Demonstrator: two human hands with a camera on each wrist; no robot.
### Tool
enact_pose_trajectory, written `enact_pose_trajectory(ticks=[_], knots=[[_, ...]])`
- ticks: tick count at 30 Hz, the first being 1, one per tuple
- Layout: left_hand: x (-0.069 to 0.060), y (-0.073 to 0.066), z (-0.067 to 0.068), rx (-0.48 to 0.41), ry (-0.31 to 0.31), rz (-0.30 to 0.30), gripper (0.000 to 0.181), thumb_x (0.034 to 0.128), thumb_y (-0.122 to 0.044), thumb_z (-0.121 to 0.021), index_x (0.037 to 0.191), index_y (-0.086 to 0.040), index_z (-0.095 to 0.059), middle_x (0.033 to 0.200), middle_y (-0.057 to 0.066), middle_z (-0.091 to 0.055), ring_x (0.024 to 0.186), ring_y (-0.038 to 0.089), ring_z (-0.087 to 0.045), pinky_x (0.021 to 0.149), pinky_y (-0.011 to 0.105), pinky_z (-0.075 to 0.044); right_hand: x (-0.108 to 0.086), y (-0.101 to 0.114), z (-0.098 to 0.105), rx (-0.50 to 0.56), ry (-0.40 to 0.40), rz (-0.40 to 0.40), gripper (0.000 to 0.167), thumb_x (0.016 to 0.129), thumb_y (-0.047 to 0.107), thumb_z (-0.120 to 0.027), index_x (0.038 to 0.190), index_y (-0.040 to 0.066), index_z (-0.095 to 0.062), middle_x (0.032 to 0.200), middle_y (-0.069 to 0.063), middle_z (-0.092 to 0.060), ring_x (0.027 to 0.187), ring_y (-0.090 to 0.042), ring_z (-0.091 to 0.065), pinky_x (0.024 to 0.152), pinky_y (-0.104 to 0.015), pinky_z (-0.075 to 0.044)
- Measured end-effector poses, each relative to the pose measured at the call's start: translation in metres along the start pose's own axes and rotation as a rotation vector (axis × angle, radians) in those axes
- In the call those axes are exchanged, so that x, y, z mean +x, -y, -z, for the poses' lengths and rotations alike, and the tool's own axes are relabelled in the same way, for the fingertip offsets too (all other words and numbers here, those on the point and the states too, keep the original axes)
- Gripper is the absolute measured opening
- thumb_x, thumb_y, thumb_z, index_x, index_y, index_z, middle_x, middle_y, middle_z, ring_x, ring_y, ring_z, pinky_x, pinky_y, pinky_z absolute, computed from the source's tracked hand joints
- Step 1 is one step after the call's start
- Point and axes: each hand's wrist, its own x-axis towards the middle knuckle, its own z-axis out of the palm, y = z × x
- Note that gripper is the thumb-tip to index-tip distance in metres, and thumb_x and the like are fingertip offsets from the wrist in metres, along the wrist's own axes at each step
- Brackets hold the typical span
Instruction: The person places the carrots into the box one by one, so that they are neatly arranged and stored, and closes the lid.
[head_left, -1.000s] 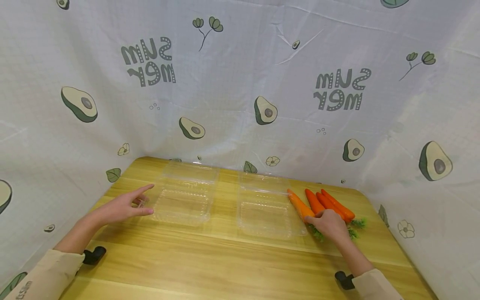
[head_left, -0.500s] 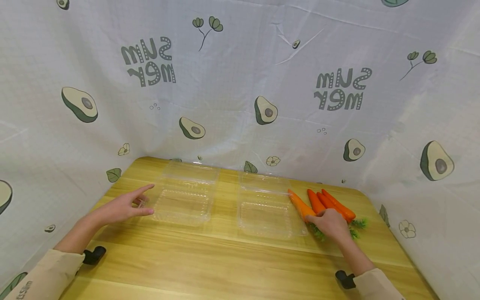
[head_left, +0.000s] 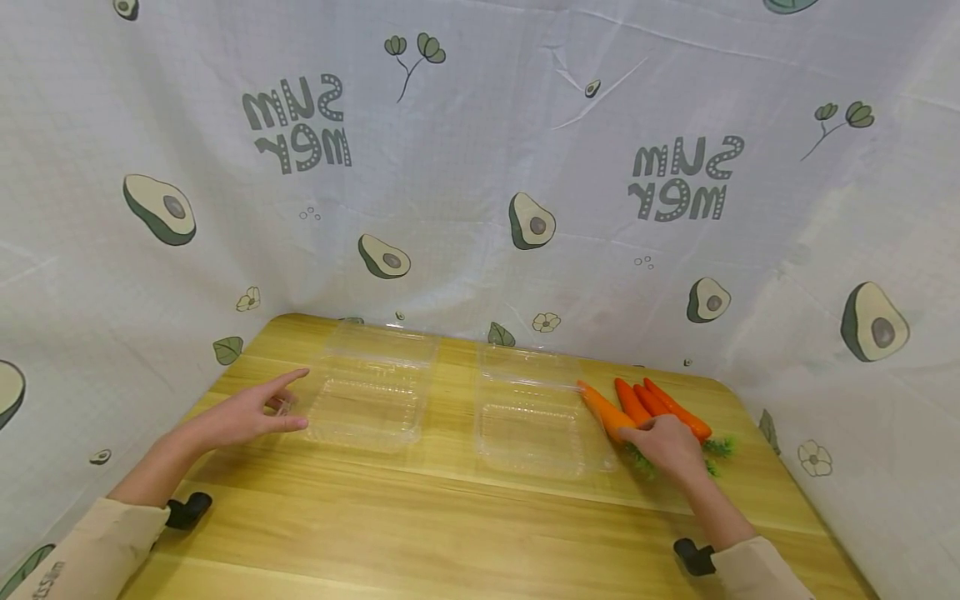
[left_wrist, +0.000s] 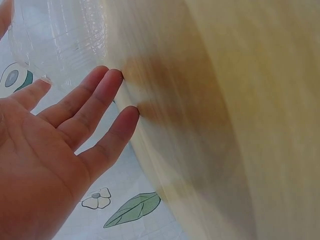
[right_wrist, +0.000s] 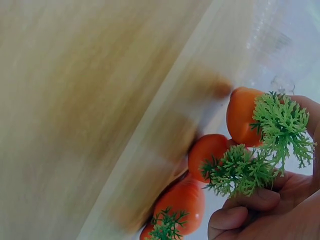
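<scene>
My right hand (head_left: pixel 670 450) pinches an orange carrot (head_left: pixel 603 411) near its thick, leafy end, at the right of the head view. Green leaves (right_wrist: pixel 282 125) at that end show beside my fingers in the right wrist view. Several redder carrots (head_left: pixel 677 408) lie on the table just right of it, partly covered by my hand. My left hand (head_left: pixel 240 415) is held with fingers spread and slightly bent, beside the left clear plastic box (head_left: pixel 365 414), holding nothing. In the left wrist view its palm (left_wrist: pixel 40 155) faces the camera.
A second clear plastic box (head_left: pixel 530 439) with its lid (head_left: pixel 528 364) folded back stands left of the carrots. The left box's lid (head_left: pixel 382 343) also lies back. Behind the wooden table (head_left: pixel 420 533) hangs a printed curtain (head_left: pixel 465 167).
My right hand has shifted slightly to the right, and the pinched carrot has moved a little with it. The left hand has stayed in place.
</scene>
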Motion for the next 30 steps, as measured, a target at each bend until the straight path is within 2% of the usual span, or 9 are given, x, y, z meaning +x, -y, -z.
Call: enact_pose_trajectory(ticks=[4,9,17,24,27,30], knots=[[0.0,0.0,0.0,0.003,0.0,0.001,0.089,0.0942,-0.039,-0.07,0.16,-0.005,-0.022,0.131,0.023,-0.06,0.114,0.031,-0.059,0.09,0.05,-0.05,0.002,-0.002,0.004,0.0,-0.004,0.004,0.053,0.088,0.045,-0.068,0.099,-0.006,-0.075,0.084,-0.011,-0.07,0.071,-0.023,-0.058,0.059,-0.031,-0.043],[-0.001,-0.002,0.0,0.0,0.001,0.002,0.089,0.0945,-0.039,-0.07,0.16,-0.004,-0.021,0.131,0.023,-0.06,0.115,0.032,-0.059,0.09,0.05,-0.05,0.004,-0.005,0.006,0.007,-0.006,0.0,0.053,0.089,0.045,-0.067,0.1,-0.006,-0.075,0.089,-0.014,-0.071,0.075,-0.024,-0.061,0.06,-0.032,-0.044],[0.0,-0.003,0.001,0.01,0.001,0.001,0.089,0.0944,-0.039,-0.07,0.16,-0.004,-0.021,0.13,0.023,-0.06,0.113,0.032,-0.059,0.09,0.05,-0.05,0.006,-0.009,0.012,0.001,-0.013,0.018,0.056,0.09,0.048,-0.067,0.099,-0.007,-0.075,0.091,-0.018,-0.072,0.076,-0.025,-0.061,0.062,-0.032,-0.044],[0.0,-0.003,0.001,0.01,0.002,0.0,0.089,0.0944,-0.039,-0.07,0.16,-0.004,-0.022,0.129,0.021,-0.061,0.11,0.027,-0.059,0.088,0.048,-0.05,0.007,-0.008,0.022,0.021,-0.006,-0.003,0.067,0.093,0.05,-0.064,0.112,-0.013,-0.069,0.111,-0.031,-0.067,0.088,-0.033,-0.061,0.072,-0.039,-0.048],[-0.001,-0.003,0.001,0.013,0.002,0.001,0.088,0.0946,-0.039,-0.07,0.16,-0.004,-0.022,0.129,0.021,-0.061,0.109,0.025,-0.058,0.088,0.047,-0.05,0.006,-0.006,0.027,0.025,-0.002,-0.012,0.069,0.093,0.051,-0.063,0.115,-0.014,-0.067,0.112,-0.031,-0.066,0.089,-0.034,-0.061,0.074,-0.042,-0.049],[-0.001,-0.003,0.001,0.013,0.002,0.0,0.088,0.0946,-0.038,-0.07,0.159,-0.003,-0.022,0.128,0.021,-0.061,0.108,0.025,-0.058,0.089,0.048,-0.049,0.006,-0.005,0.031,0.03,-0.004,-0.008,0.069,0.093,0.051,-0.064,0.116,-0.013,-0.066,0.111,-0.03,-0.066,0.087,-0.032,-0.06,0.071,-0.038,-0.049]])
